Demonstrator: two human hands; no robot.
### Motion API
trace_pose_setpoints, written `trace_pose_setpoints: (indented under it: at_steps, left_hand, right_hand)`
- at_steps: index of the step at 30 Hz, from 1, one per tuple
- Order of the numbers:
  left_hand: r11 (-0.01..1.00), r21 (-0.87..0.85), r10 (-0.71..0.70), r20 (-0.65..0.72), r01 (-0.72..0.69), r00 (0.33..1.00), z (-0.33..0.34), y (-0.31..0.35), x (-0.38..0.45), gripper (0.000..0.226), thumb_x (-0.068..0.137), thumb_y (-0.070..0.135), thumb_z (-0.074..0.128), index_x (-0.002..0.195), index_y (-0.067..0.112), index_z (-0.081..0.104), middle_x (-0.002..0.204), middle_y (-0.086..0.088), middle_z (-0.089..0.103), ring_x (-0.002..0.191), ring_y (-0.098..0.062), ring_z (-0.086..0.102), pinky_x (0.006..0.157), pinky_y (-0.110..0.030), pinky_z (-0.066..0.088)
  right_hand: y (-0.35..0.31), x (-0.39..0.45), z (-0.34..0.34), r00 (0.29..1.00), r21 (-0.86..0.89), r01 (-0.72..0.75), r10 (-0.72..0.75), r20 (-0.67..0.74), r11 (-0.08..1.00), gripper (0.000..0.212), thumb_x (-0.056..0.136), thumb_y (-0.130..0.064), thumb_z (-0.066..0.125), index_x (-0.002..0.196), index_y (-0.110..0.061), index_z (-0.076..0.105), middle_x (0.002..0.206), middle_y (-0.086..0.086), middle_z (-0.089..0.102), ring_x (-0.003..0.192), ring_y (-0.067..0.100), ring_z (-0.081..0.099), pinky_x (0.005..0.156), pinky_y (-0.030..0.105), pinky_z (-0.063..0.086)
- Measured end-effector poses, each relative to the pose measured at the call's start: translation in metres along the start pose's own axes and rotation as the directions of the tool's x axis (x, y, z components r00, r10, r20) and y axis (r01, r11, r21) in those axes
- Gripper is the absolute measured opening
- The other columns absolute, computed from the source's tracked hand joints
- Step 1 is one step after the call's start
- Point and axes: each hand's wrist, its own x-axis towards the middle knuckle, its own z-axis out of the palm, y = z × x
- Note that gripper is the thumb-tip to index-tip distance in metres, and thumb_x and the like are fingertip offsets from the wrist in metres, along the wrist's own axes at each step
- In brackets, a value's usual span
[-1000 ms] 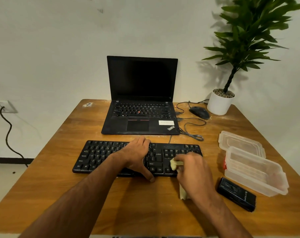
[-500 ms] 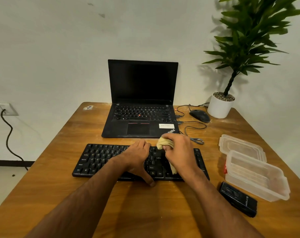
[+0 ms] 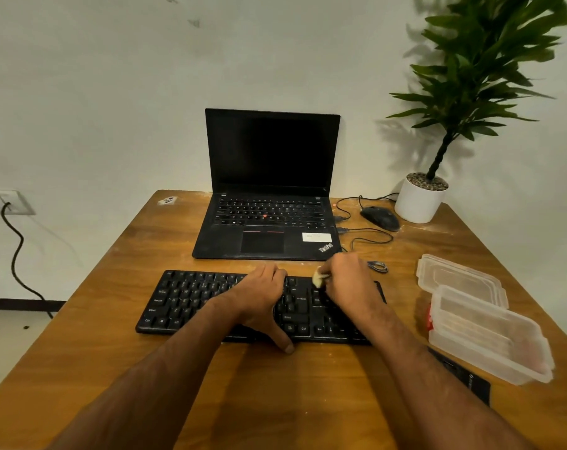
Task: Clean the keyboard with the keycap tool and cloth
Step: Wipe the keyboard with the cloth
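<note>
A black keyboard (image 3: 191,300) lies across the middle of the wooden table (image 3: 80,336). My left hand (image 3: 262,300) rests flat on its centre keys, thumb hooked over the front edge. My right hand (image 3: 350,287) is on the right part of the keyboard, fingers closed on a bunched yellow cloth (image 3: 317,279) that shows only a little at the top row of keys. I see no keycap tool.
An open black laptop (image 3: 269,203) stands behind the keyboard. A mouse (image 3: 380,217) with cables and a white plant pot (image 3: 418,199) sit at the back right. Clear plastic containers (image 3: 483,329) and a black flat case (image 3: 464,378) lie to the right.
My right hand carried the cloth from the keyboard's front edge up over the keys to its back right part. The left hand stayed on the centre keys.
</note>
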Motion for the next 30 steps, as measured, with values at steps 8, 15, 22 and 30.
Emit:
trace_pose_setpoints:
  at_steps: [8,15,22,30]
  left_hand:
    - [1.0,0.006,-0.003,-0.016,0.003,1.0,-0.001,0.0,-0.002,0.132,0.053,0.078,0.085,0.154,0.016,0.025,0.145,-0.002,0.033,0.13,-0.019,0.032,0.118,-0.04,0.034]
    - [1.0,-0.014,-0.016,0.008,0.016,1.0,0.0,0.0,-0.001,0.14,0.053,0.076,0.085,0.158,0.014,0.017,0.154,-0.005,0.028,0.14,-0.023,0.028,0.123,-0.043,0.03]
    - [1.0,0.005,-0.008,-0.018,0.008,1.0,-0.003,0.001,-0.001,0.127,0.051,0.078,0.085,0.149,0.017,0.031,0.136,0.001,0.036,0.121,-0.015,0.034,0.114,-0.038,0.038]
    - [0.999,-0.032,-0.035,0.012,0.035,0.999,-0.002,0.002,-0.002,0.138,0.052,0.075,0.087,0.157,0.015,0.019,0.153,-0.004,0.029,0.14,-0.023,0.029,0.122,-0.044,0.031]
  right_hand:
    - [-0.03,0.008,0.011,0.989,-0.01,0.146,-0.146,-0.013,0.989,0.025,0.083,0.0,0.068,0.095,-0.019,0.079,0.097,0.003,0.072,0.097,0.021,0.067,0.087,0.035,0.057]
    - [0.023,0.0,-0.007,0.993,-0.068,-0.11,0.107,-0.049,0.992,0.018,0.087,-0.008,0.07,0.103,-0.015,0.075,0.101,0.007,0.07,0.096,0.021,0.065,0.082,0.034,0.059]
    - [-0.037,0.002,0.013,0.998,0.064,0.069,-0.069,0.0,0.996,0.025,0.079,-0.008,0.067,0.095,-0.021,0.08,0.092,0.003,0.074,0.093,0.023,0.067,0.083,0.037,0.057]
    - [0.018,-0.008,-0.005,0.988,0.042,-0.149,0.151,-0.04,0.988,0.017,0.083,-0.011,0.076,0.098,-0.017,0.076,0.098,0.003,0.073,0.093,0.017,0.068,0.08,0.031,0.059]
